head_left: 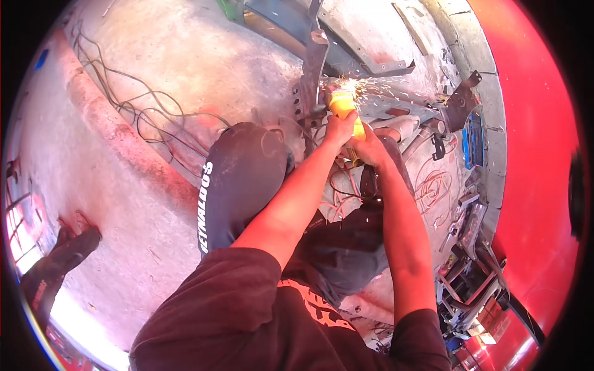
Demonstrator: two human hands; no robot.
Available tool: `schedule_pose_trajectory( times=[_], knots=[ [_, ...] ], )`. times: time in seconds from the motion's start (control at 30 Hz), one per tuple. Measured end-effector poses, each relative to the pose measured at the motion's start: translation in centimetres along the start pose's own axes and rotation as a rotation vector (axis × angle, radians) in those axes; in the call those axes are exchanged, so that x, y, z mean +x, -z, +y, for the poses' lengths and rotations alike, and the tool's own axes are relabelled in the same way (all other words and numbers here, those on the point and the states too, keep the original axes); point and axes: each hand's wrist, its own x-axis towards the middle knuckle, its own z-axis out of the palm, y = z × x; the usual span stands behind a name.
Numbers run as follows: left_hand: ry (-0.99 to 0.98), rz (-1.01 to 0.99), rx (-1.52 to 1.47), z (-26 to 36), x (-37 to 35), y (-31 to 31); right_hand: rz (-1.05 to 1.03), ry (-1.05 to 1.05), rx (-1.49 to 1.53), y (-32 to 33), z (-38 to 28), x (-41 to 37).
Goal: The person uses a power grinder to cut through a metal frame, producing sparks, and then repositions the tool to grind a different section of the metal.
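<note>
A yellow power tool that looks like an angle grinder (341, 104) is at the centre, throwing bright sparks (351, 84) from its far end. My left hand (339, 130) is wrapped around its body near the front. Behind it, my right hand (369, 147) grips the rear of the same tool. The sparks come off beside an upright dark metal bracket (316, 52) and spray to the right across a long metal part (396, 99). Glare hides the disc and the exact point of contact.
Dark cables (154, 105) snake over the concrete floor at left. A reddish coiled cord (433, 188), a blue object (474, 141) and metal scraps (464, 272) lie at right beside a block edge and a red surface (526, 123). Another person's leg (65, 263) shows at far left.
</note>
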Motion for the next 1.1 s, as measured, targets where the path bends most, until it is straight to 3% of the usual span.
schedule_pose_trajectory(
  times=[0.13,0.23,0.47,0.6,0.7,0.83,0.93,1.03,1.1],
  knots=[
    [0.081,-0.004,-0.036,2.1,-1.9,0.4,-0.038,0.009,-0.066,1.2,1.5,1.3],
    [0.074,0.022,-0.025,2.4,-3.1,-0.3,-0.025,-0.111,-0.11,1.6,-4.4,-2.9],
    [0.089,0.001,0.018,3.3,-4.4,-0.1,-0.035,-0.042,-0.068,2.1,-0.3,-1.4],
    [0.063,0.09,0.009,2.9,-4.3,-0.5,-0.056,-0.042,-0.055,2.1,-1.4,-1.8],
    [0.064,-0.002,0.077,2.5,-3.8,-0.4,-0.058,-0.039,-0.032,1.9,-1.0,-1.8],
    [0.064,0.021,0.043,3.2,-3.9,-0.3,-0.069,-0.101,0.058,2.1,-1.6,-1.7],
    [0.095,0.058,-0.006,3.4,-3.8,-1.0,-0.034,-0.148,-0.085,2.4,-4.0,-2.1],
    [0.08,0.086,0.062,3.8,-4.4,-0.6,-0.163,-0.09,0.147,2.6,-1.8,-1.7],
    [0.098,0.105,0.146,4.8,-5.3,-0.6,-0.056,-0.053,-0.063,2.8,-0.5,-1.1]
  ],
)
